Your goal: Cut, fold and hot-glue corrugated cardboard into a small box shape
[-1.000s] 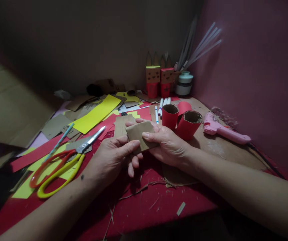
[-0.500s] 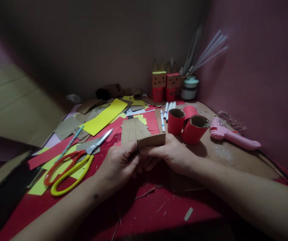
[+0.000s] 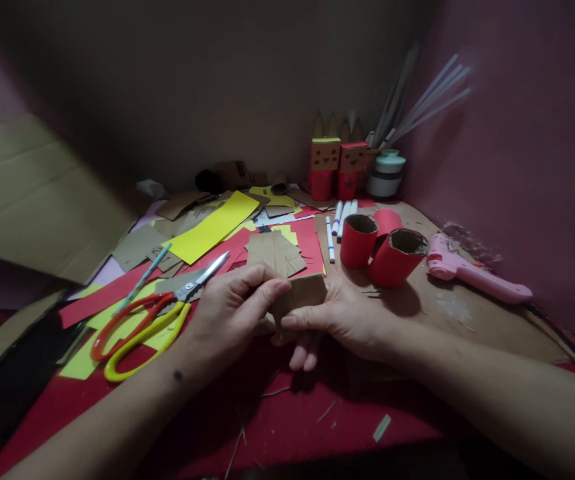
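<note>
The left hand (image 3: 240,300) pinches the near-left side of a small cardboard piece (image 3: 308,291) while the right hand (image 3: 350,315) grips it beneath an extended thumb, the piece being held above the red tabletop (image 3: 337,427), back from its front edge. The step in hand appears to be bending or shaping this piece, and the next move would call for firm thumb pressure from both sides. Compared with half a second earlier, its broad face, previously almost edge-on, now shows more fully.
</note>
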Tool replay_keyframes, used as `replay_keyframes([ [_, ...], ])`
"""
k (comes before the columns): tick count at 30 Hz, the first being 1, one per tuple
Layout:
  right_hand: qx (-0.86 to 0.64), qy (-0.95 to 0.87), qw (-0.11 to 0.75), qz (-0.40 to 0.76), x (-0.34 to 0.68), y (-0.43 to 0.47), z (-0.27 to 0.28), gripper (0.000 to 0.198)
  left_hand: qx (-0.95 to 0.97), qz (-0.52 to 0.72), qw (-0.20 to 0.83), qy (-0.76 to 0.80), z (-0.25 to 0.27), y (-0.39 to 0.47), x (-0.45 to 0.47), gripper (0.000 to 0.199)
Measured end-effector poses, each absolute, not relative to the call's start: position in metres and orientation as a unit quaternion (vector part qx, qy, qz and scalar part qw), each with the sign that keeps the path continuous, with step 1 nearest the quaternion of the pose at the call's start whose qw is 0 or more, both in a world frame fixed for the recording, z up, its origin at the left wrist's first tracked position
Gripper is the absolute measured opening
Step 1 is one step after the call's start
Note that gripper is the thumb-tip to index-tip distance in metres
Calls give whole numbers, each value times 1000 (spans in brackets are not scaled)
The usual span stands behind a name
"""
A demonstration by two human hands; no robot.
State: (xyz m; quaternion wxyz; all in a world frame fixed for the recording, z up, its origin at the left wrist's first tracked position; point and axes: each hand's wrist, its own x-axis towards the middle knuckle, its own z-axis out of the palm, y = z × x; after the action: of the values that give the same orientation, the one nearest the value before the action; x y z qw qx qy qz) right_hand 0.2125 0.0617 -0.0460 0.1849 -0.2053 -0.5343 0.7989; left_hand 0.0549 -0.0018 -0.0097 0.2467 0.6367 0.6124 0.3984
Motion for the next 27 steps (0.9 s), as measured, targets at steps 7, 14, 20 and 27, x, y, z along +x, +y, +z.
replay_keyframes([
  [7, -205, -540, 144, 803, 214, 64, -43, 21, 596, 392, 387, 585, -9, 1, 53, 24],
  [14, -180, -528, 125, 820, 212, 68, -46, 22, 531, 435, 457, 566, -10, 5, 53, 22],
  [20, -209, -510, 98, 829, 208, 68, -49, 20, 569, 411, 367, 610, -5, 11, 53, 27],
  [27, -212, -513, 70, 829, 205, 65, -53, 13, 602, 369, 339, 622, 8, 13, 64, 37],
])
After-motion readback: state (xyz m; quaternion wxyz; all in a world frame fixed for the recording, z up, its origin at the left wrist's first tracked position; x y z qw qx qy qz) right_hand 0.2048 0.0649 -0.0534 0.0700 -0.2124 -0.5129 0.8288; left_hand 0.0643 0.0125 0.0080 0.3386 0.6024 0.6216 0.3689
